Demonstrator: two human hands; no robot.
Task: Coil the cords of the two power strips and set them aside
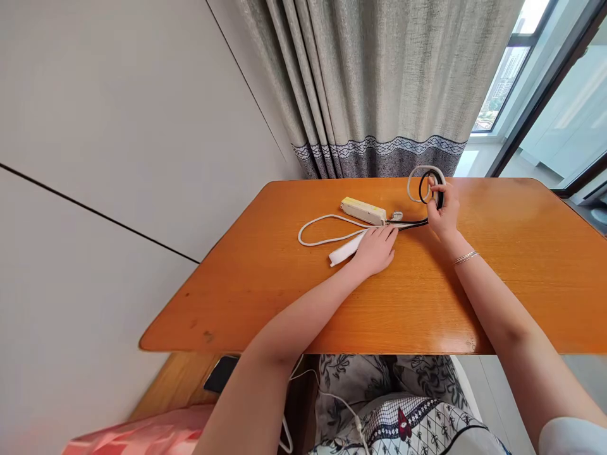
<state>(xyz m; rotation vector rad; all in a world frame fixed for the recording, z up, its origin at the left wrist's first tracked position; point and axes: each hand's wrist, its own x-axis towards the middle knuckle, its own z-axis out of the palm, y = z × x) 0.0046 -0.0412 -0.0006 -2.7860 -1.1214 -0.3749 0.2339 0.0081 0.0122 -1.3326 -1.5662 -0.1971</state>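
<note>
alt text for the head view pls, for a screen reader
A person's right hand holds up coiled loops of black and white cable over an orange wooden table, while the left hand presses flat on a white strip. A white power strip lies beyond, before grey curtains.

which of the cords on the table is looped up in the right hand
The black cord, coiled with a white loop in the right hand; the other white cord lies flat, untouched.
</note>
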